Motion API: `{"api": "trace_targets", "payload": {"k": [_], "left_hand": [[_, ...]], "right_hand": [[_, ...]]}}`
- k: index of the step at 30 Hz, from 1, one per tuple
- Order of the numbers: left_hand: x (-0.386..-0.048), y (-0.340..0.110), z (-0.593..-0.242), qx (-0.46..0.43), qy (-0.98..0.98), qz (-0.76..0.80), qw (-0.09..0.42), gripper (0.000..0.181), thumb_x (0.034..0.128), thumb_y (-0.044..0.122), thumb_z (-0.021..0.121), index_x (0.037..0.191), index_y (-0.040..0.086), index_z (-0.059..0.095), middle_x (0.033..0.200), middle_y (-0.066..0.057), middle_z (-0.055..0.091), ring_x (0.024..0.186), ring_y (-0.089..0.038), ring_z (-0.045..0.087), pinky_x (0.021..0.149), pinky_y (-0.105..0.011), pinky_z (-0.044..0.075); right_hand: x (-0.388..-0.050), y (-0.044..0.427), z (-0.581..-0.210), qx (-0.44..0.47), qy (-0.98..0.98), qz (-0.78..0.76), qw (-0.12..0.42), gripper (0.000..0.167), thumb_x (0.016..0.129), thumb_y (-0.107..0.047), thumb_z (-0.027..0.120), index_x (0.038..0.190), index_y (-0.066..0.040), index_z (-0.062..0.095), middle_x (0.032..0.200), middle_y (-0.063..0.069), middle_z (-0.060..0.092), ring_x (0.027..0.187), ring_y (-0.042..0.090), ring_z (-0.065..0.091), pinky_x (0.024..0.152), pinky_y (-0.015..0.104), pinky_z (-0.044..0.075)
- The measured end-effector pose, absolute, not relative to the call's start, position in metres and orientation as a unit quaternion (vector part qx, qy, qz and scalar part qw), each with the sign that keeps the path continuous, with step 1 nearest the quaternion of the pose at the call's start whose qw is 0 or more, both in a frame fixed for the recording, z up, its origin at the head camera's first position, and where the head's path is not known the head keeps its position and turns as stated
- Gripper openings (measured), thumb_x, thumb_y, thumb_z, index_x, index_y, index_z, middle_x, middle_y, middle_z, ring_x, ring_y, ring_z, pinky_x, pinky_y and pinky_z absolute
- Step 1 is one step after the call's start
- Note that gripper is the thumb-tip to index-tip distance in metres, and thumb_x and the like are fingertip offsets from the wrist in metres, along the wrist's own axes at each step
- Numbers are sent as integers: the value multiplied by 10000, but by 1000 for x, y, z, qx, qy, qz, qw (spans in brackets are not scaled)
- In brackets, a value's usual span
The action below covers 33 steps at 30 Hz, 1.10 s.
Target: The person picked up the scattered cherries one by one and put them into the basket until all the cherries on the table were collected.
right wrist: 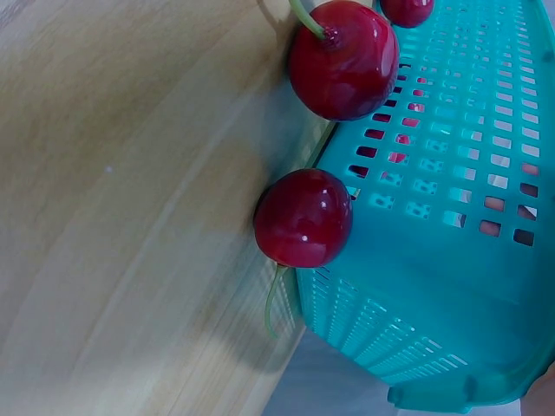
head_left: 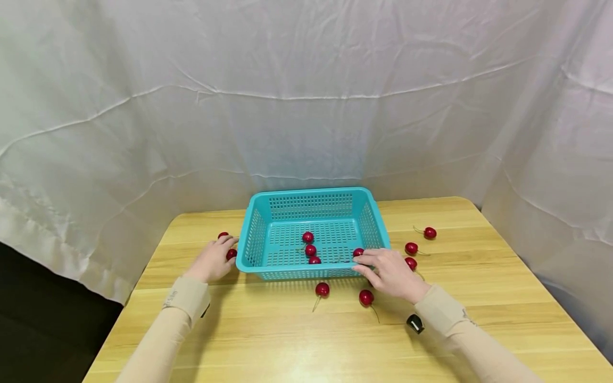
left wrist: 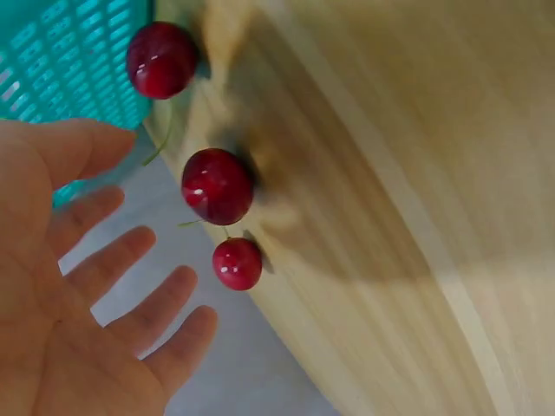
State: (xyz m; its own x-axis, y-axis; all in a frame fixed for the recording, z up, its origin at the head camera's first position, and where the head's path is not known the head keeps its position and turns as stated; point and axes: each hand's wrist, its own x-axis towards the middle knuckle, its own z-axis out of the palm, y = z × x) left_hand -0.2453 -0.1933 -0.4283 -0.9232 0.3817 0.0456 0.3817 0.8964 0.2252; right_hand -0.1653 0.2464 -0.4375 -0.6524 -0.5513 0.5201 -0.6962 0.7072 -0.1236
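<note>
A turquoise perforated basket holds several red cherries, among them one cherry near its middle. My left hand is beside the basket's left end, its fingers spread and apart from the cherries in the left wrist view. Close by lie a large cherry, a smaller-looking cherry and another cherry against the basket. Over the front right rim reaches my right hand, thumb and fingers parted. Just past its fingertips is a cherry inside the basket. Only a sliver of this hand shows in the right wrist view.
In front of the basket lie two stemmed cherries, one cherry near the middle and one cherry farther right. Several more, including a cherry, are scattered right on the wooden table. A pale curtain hangs behind.
</note>
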Motion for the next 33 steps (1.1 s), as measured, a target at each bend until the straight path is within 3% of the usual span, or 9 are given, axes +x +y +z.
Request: {"api": "trace_targets", "payload": {"k": [6,15,25,33], "left_hand": [[-244,-192,-437,-200,-974,-106,-21,499,973,211,635,1409,-9,535,1488,-284,479,1315,-566,475,1103,-652,384],[-239,-195,-442,-199,-973,-108,-34,486,954,160,629,1398,-23,550,1460,-286,504,1332,-553,469,1093,-659,389],[-231,-208,-446,-235,-965,-120,-3,322,916,107,696,1220,7,662,1213,-174,645,1103,-397,640,985,-564,510],[-225,-212,-445,-224,-968,-109,-21,334,889,82,722,1209,11,656,1156,-158,637,1022,-349,653,944,-543,540]], "right_hand": [[-165,246,-437,351,-894,157,231,152,909,-201,724,1016,-125,801,903,-13,761,748,121,696,675,297,573],[-164,246,-437,350,-895,157,228,158,914,-200,720,1024,-118,799,912,-7,762,760,127,700,689,311,579],[-164,246,-437,349,-896,158,226,153,916,-196,719,1020,-118,800,910,-1,761,759,129,697,698,321,583],[-164,246,-436,347,-898,156,222,160,917,-200,717,1027,-116,798,921,3,763,776,140,705,708,332,588]]}}
